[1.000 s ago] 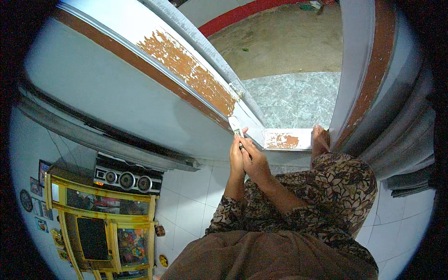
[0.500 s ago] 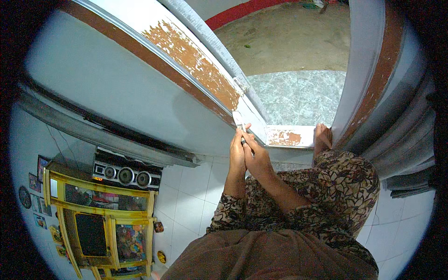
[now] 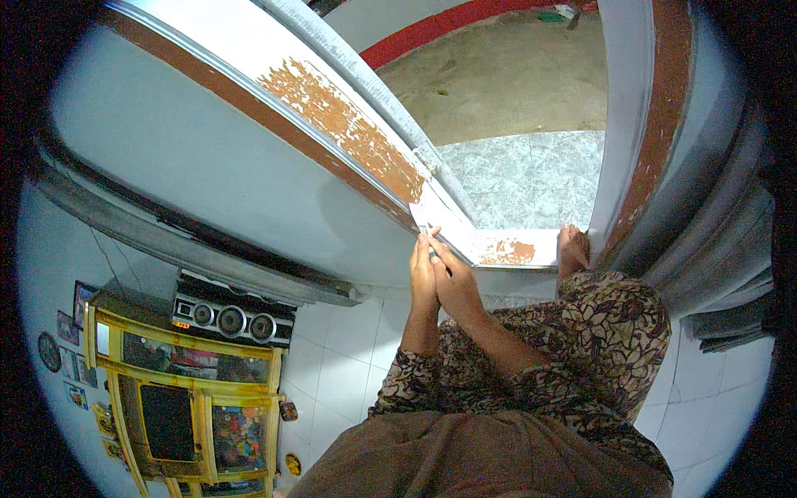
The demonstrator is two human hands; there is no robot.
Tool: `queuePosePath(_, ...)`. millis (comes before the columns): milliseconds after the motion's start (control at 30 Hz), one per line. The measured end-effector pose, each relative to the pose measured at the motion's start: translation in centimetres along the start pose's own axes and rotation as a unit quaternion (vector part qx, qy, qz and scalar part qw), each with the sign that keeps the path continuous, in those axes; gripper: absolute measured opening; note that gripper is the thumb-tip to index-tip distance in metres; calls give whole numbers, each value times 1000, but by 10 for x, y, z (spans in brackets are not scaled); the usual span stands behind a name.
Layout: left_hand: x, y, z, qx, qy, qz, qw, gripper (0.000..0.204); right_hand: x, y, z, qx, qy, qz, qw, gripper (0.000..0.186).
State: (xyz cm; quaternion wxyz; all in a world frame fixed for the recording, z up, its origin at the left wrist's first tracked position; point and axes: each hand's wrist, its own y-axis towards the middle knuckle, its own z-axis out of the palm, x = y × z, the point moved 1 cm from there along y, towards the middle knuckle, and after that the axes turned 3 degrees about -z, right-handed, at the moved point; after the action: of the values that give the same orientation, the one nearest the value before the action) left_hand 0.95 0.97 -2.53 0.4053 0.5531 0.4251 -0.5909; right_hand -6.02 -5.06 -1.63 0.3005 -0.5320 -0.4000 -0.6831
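My left hand and my right hand are closed together round a slim scraper. Its pale blade tip rests against the white door frame, low down near the corner with the sill. Above that spot, a long patch of brown shows through flaked white paint. The handle is mostly covered by my fingers. To the right lies the white sill, which has a smaller brown worn patch.
My bare foot stands at the sill's right end. Beyond the doorway are marbled tiles. A grey curtain hangs at the right. At the lower left stand a yellow cabinet and a speaker unit.
The scraper has slid slightly downward along the door frame, and less of its blade shows now. Both hands keep their hold. The whole view has shifted a little.
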Motion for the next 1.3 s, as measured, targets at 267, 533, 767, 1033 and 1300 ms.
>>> queuePosePath(267, 17, 0, -8, 47, -66, -5, 997, 52, -19, -7, 7, -14, -28, -64, 997, 39)
queuePosePath(533, 17, 4, -1, 63, -165, -26, 984, 50, -17, -2, 3, -18, -67, -107, 992, 39)
queuePosePath(767, 12, 2, 1, 49, -114, -21, 992, 51, -16, 2, 0, -2, -20, -92, 996, 41)
queuePosePath(1033, 16, 1, 0, 44, -130, -11, 991, 50, -17, -1, 1, 2, -33, -73, 997, 41)
queuePosePath(1300, 17, 4, 4, 35, -140, -32, 989, 50, -16, 5, -6, 6, -44, -71, 996, 41)
